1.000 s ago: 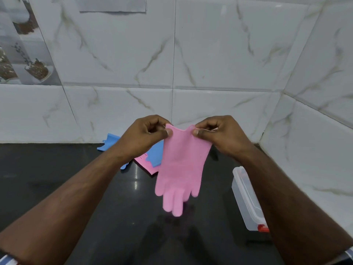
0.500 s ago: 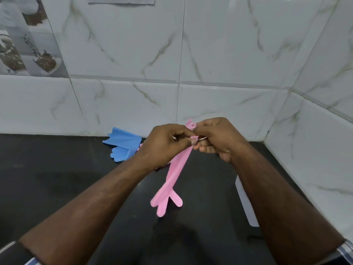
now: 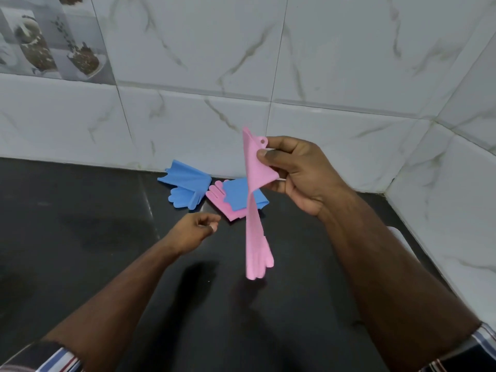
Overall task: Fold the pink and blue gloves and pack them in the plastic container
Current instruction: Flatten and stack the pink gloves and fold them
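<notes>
Container (image 3: 402, 237) mostly hidden behind my right arm. My right hand (image 3: 300, 173) pinches pink glove (image 3: 255, 210) cuff, glove hanging above desk (image 3: 80, 237). My left hand (image 3: 196, 229) loosely curled, holding nothing. Other gloves (image 3: 209, 194) piled near wall.

Pink glove (image 3: 254, 183) at frame centre. Blue glove (image 3: 185, 187) left of centre; second blue glove (image 3: 241, 196) over second pink glove (image 3: 218, 200). Black glossy counter (image 3: 80, 251) across lower frame. White tiles with grey-brown veining (image 3: 214, 49) above. Picture tile, grey with brown shapes (image 3: 40, 41), upper left. Striped sleeves (image 3: 59, 361), lower corners.
</notes>
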A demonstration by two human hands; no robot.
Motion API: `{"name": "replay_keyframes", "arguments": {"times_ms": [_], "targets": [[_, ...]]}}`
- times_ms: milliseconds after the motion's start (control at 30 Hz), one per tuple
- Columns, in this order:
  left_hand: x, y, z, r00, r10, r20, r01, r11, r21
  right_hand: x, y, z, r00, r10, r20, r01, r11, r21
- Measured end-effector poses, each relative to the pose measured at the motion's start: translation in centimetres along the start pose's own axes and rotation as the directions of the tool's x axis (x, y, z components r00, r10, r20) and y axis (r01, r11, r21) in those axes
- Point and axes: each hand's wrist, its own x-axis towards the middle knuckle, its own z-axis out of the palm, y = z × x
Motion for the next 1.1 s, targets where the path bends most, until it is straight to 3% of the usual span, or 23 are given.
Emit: {"name": "replay_keyframes", "arguments": {"times_ms": [100,200,333,400,567,667,733,833,933,1100], "targets": [[0.3,-0.7,-0.9,0.992,-0.018,-0.122,0.013,0.999,-0.043,-0.4,0.1,-1.0,0.999,-0.032,-0.019,0.033,0.999,0.041],[0.5,-1.6,-1.6,0.965,-0.002,-0.262,-0.010,0.999,-0.046,-2.4,2.2,-4.4,0.991,0.047,-0.126,-0.045,0.999,0.019],[0.1,-2.3,-1.6,0.946,0.025,-0.324,-0.014,0.999,0.036,-6.0,9.1,-10.1,0.885,0.120,-0.451,-0.294,0.894,-0.339],[0.0,-2.5,-1.3,0.952,0.032,-0.304,-0.008,0.997,0.079,-7.6,12.2,-11.3,0.851,0.139,-0.506,-0.367,0.848,-0.383],[-0.6,-3.0,0.3,0.971,0.034,-0.236,0.007,0.985,0.173,-9.4,16.6,-10.3,0.895,0.197,-0.400,-0.404,0.739,-0.539],[-1.7,-3.8,0.6,0.973,0.013,-0.231,0.050,0.963,0.266,-9.3,18.2,-10.0,0.933,0.227,-0.280,-0.360,0.584,-0.727],[-2.4,-5.1,0.3,0.963,-0.026,-0.270,0.123,0.928,0.352,-8.9,19.0,-10.2,0.943,0.244,-0.225,-0.317,0.461,-0.829],[-3.6,-6.8,-0.4,0.923,-0.194,-0.333,0.324,0.859,0.396,-8.4,19.8,-10.5,0.947,0.261,-0.188,-0.271,0.335,-0.902],[-4.2,-7.4,-0.2,0.908,-0.332,-0.257,0.397,0.876,0.273,-8.0,20.5,-10.6,0.949,0.266,-0.168,-0.236,0.247,-0.940],[-4.0,-7.1,0.2,0.917,-0.312,-0.247,0.337,0.939,0.065,-8.1,20.8,-10.4,0.961,0.229,-0.155,-0.200,0.192,-0.961]]}}
